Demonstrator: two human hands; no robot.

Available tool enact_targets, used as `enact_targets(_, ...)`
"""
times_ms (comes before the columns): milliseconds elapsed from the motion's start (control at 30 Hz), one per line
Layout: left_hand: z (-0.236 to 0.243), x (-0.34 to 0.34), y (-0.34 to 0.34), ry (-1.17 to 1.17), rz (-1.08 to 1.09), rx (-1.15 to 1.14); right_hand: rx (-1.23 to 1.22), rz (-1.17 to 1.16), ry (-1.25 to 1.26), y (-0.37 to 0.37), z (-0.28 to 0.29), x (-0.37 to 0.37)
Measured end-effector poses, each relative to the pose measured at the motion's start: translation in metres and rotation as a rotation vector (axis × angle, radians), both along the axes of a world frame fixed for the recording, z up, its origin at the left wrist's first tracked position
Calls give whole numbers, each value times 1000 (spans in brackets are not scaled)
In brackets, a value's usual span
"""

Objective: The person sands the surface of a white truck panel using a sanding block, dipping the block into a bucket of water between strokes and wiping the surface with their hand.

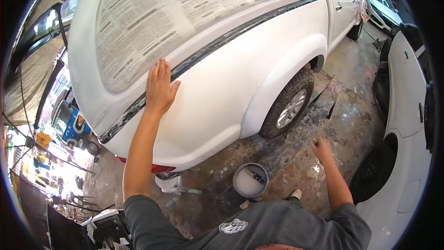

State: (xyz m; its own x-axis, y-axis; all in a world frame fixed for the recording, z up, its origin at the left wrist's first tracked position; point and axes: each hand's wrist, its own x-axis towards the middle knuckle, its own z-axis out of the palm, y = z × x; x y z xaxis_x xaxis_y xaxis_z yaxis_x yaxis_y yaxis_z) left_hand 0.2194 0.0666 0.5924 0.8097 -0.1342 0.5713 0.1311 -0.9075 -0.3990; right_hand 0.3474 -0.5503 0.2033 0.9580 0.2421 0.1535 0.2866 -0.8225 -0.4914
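Observation:
My left hand [159, 87] lies flat on the side of a white pickup truck [222, 88], fingers stretched out and together, thumb apart. It covers part of a dark, mottled trim strip [210, 48] that runs along the body. The fingertips reach the edge of the newspaper [143, 32] masking the window above. Off to my right, my right hand [322, 150] hangs over the floor with its fingers curled closed; whether anything is inside them is hidden. Neither the truck nor any other thing is touched by it.
A bucket [250, 180] of cloudy liquid with a dark object in it stands on the stained floor near my feet. The truck's rear wheel [287, 106] is ahead, a white car body [407, 92] to the right. A pale container [170, 184] lies below the tail light.

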Motion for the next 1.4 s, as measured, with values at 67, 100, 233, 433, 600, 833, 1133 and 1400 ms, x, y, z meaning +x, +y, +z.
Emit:
enact_targets(67, -5, 24, -18, -7, 59, 1, -205, -234, 275, -122, -91, -49)
enact_targets(100, -8, 29, -21, -16, 134, 11, -195, -214, 334, -170, -118, -82)
enact_targets(233, -17, 55, -34, -39, 186, 74, -319, -453, 902, -300, -156, -209)
enact_targets(433, -17, 122, -77, -65, 132, 0, -265, -586, 1081, -354, -147, -254)
enact_targets(600, -17, 183, -111, -69, 110, 34, -97, -611, 805, -341, -142, -176)
enact_targets(833, -19, 282, -166, -122, 31, -4, 24, -638, 643, -340, -100, -118)
enact_targets(1133, -19, 383, -214, -187, -62, -22, 1, -697, 604, -355, -95, -103)
enact_targets(1400, -12, 461, -256, -184, -176, -63, 11, -501, 562, -291, -61, 56)
